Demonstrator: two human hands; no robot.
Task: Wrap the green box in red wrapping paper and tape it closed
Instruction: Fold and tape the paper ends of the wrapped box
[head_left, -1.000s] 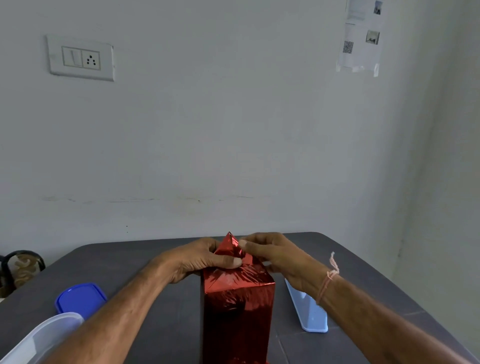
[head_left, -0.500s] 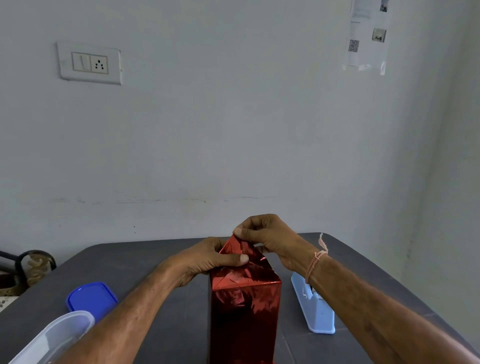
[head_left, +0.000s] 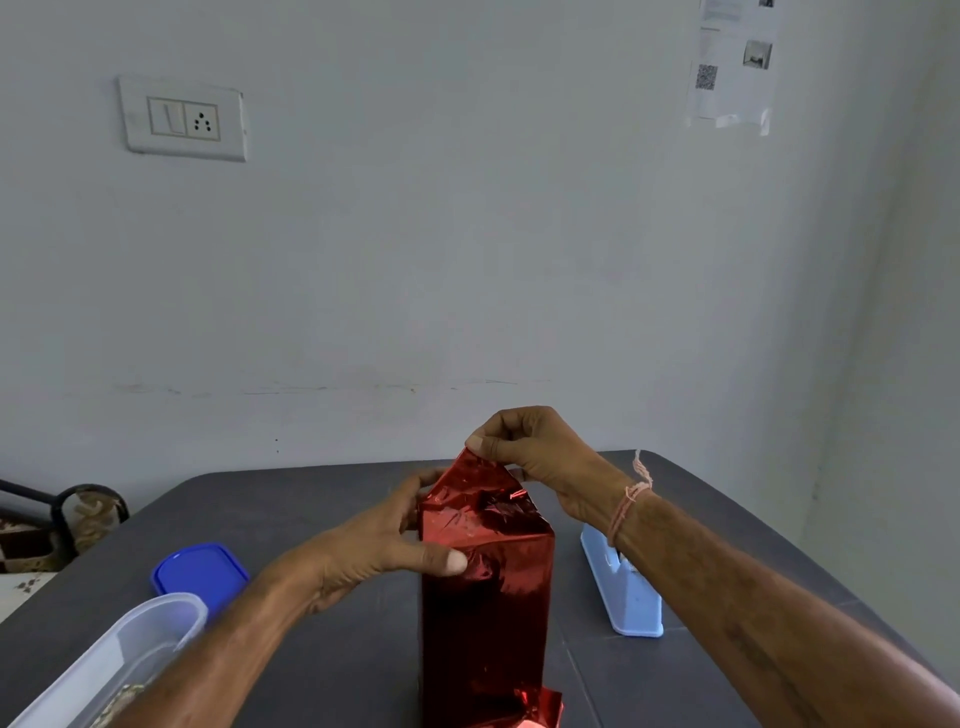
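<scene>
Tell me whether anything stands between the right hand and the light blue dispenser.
Nothing visible does. The right hand pinches the red paper's top flap; the light blue dispenser stands on the table just beneath that wrist, partly hidden by the forearm.

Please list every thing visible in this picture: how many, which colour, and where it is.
wrapped box: one, shiny red, upright at the table's near middle.
paper flap: one, red, standing up at the box's top.
lid: one, blue, on the table left of the box.
container: one, clear, lower left corner.
dispenser: one, light blue, on the table right of the box.
table: one, dark grey, under all these.
switch plate: one, white, wall upper left.
printed sheet: one, white, wall upper right.
dark frame: one, black, far left edge.
wrist thread: one, pinkish, right wrist.
left hand: one, grips the box's upper left edge.
right hand: one, pinches the flap's tip.
</scene>
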